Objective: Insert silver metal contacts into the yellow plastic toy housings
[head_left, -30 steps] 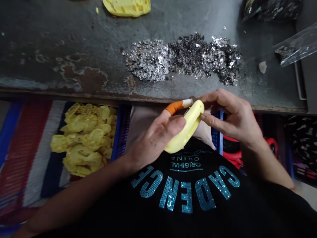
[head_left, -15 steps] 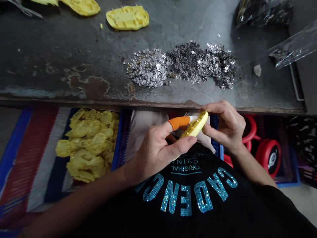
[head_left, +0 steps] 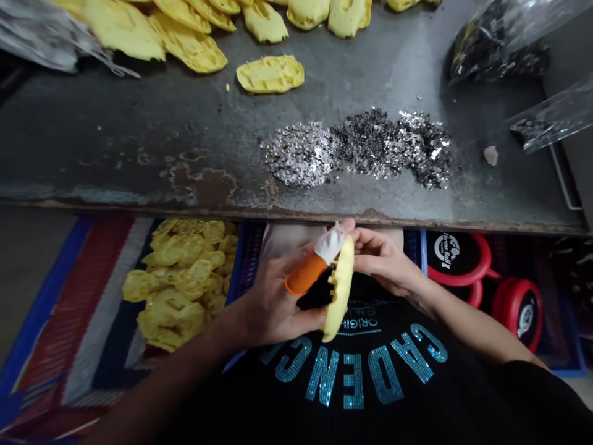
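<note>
The ribbed yellow plastic shell (head_left: pixel 341 290) stands on edge between my hands, just short of the bench (head_left: pixel 115 154). My left hand (head_left: pixel 273 303) grips it, thumb low and orange finger sleeve (head_left: pixel 306 276) higher up, which seems to leave its smooth outer side free for my right hand (head_left: pixel 386 262). Those fingers bunch beside its upper part; I cannot tell whether they pinch anything. Past the bench's worn edge, small metal pieces (head_left: pixel 301 154) lie heaped, probably for short reaches, with bare room leftward. Translucent yellow parts (head_left: pixel 171 315) crowd low at my left; red-rimmed wheels (head_left: pixel 523 315) limit my right.
</note>
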`<state>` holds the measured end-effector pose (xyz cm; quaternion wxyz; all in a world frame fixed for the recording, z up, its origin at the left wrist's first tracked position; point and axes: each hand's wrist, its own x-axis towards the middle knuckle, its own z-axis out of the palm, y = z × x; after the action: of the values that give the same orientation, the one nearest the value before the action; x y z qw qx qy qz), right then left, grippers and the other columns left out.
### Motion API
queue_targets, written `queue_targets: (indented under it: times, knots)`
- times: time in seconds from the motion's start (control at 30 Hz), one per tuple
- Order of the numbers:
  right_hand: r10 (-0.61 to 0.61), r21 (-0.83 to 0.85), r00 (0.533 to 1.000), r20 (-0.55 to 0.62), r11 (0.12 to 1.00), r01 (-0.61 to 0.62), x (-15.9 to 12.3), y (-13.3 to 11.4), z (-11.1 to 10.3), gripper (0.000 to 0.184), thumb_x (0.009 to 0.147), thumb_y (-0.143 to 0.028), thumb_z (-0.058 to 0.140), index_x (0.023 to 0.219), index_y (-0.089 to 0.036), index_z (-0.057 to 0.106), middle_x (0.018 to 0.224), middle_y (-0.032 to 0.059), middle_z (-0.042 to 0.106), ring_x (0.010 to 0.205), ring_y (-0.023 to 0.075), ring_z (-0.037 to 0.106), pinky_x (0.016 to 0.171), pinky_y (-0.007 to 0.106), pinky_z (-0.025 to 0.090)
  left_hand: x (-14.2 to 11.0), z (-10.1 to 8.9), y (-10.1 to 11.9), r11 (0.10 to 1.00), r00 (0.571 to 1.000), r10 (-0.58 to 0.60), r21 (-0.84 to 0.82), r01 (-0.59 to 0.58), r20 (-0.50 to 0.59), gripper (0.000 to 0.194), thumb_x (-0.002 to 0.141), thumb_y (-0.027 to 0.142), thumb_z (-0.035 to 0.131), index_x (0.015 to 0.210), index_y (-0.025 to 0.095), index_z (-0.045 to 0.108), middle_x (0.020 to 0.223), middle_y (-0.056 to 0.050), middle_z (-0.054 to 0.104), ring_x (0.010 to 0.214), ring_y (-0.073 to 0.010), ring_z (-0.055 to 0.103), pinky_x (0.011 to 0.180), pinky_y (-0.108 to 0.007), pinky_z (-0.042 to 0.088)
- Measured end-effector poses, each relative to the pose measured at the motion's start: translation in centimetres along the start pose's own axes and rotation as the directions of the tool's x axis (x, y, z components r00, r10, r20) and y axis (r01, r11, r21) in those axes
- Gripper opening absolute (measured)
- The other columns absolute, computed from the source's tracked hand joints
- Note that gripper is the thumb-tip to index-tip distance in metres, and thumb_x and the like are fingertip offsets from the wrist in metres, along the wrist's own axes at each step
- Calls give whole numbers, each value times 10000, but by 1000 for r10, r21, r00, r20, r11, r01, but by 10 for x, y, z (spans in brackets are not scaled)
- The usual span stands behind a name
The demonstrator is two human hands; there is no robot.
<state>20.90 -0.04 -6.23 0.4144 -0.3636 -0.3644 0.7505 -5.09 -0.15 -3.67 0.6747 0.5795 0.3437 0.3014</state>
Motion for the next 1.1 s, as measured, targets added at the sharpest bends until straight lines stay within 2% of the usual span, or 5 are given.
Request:
queue_targets:
  times: [0.17,0.3,0.43,0.9,1.1]
  knots:
    - [-74,-425,981,178,893,144,8,-34,-8,350,1015,-571,884,1150,-254,824,1057,31,859,968,197,801,880,364,681,2,-12,-8,961,953,275,28,-274,-126,1124,665,359,1152,1679,356,668,1683,-116,703,1330,-321,777,1059,-385,701]
    - [-551,-984,822,145,10,180,32,-83,-48,158,1131,-344,708,1189,-314,852,1238,74,843,1187,313,721,1080,566,567,10,-8,-6,891,940,157,-367,-267,-302,894,827,418,1071,1631,295,700,1576,-109,793,1302,-264,816,980,-285,716]
    - [-518,-949,830,207,-312,42,74,-91,-73,194,1125,-340,685,1293,-362,780,1379,72,780,1308,381,643,1119,664,513,20,3,-7,804,974,48,-571,-169,-220,736,914,463,1013,1575,323,720,1526,-89,831,1286,-287,855,1051,-367,728]
    - [-471,-944,838,277,-297,146,32,-79,-72,92,1146,-349,689,1150,-310,772,1210,47,815,1131,315,664,921,526,485,28,11,-5,750,963,-115,-657,-76,-244,754,894,709,968,1455,248,765,1443,-118,854,1343,-314,810,993,-398,753]
    - [-635,-969,769,70,-227,-100,19,-81,-101,186,1143,-310,659,1240,-330,817,1249,63,818,1196,329,673,1000,548,465,29,15,-8,764,970,-149,-645,-10,-191,785,909,745,939,1493,245,776,1459,-147,857,1151,-311,895,986,-413,764]
